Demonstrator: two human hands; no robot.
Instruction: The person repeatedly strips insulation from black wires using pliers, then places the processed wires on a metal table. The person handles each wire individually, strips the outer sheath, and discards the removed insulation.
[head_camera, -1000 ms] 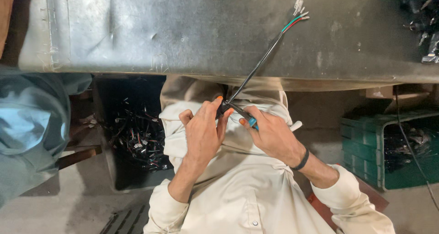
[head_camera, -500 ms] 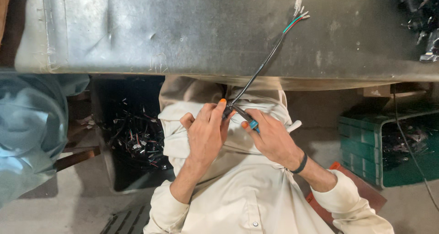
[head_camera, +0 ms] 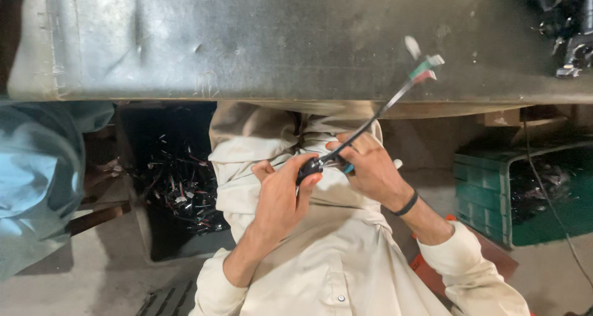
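Note:
My left hand (head_camera: 281, 195) grips the thick black end of a cable (head_camera: 370, 123) over my lap. The cable runs up and to the right, ending in loose green, red and white wire tips (head_camera: 426, 69) above the metal table (head_camera: 278, 38). My right hand (head_camera: 370, 168) pinches the cable just beyond the left hand, and a small blue-handled tool (head_camera: 349, 166) shows between its fingers. A black band sits on my right wrist. Both sleeves are cream.
A black bin of tangled wires (head_camera: 176, 180) stands on the floor at left. At the left edge sits another person in light blue clothing (head_camera: 37, 174). A green crate (head_camera: 519, 186) holding cables is at right. Dark parts (head_camera: 565, 19) lie on the table's far right.
The cable's free end has swung right and blurred. My hands have shifted slightly on the black end.

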